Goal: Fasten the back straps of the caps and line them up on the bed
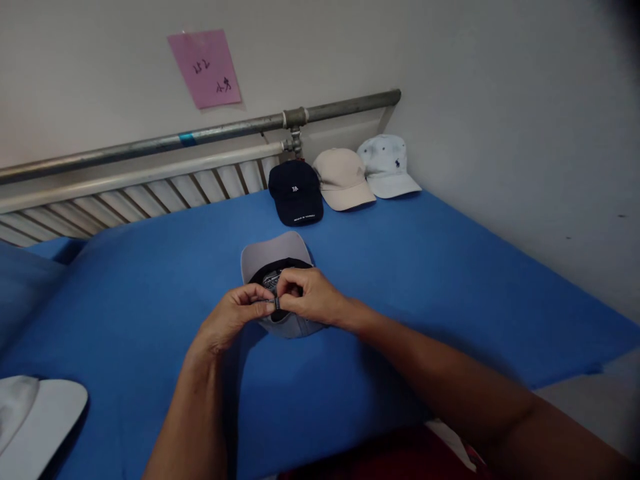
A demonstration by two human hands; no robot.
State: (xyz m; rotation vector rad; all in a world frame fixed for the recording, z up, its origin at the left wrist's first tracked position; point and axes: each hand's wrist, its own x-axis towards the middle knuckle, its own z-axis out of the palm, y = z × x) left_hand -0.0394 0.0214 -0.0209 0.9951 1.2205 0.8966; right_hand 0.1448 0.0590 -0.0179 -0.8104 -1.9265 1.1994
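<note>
Grey cap [276, 252] has its near-side strap [277, 304] pinched by left hand [239, 312] and right hand [314, 294], apparently mid-adjustment, needing steady control next.

The wall [525, 133] is dimly lit, soft shadows are cast on the blue cloth [430, 260] near the left hand [229, 317], and the right-hand edge (its upper corner especially) is darkened and blurred.
</note>
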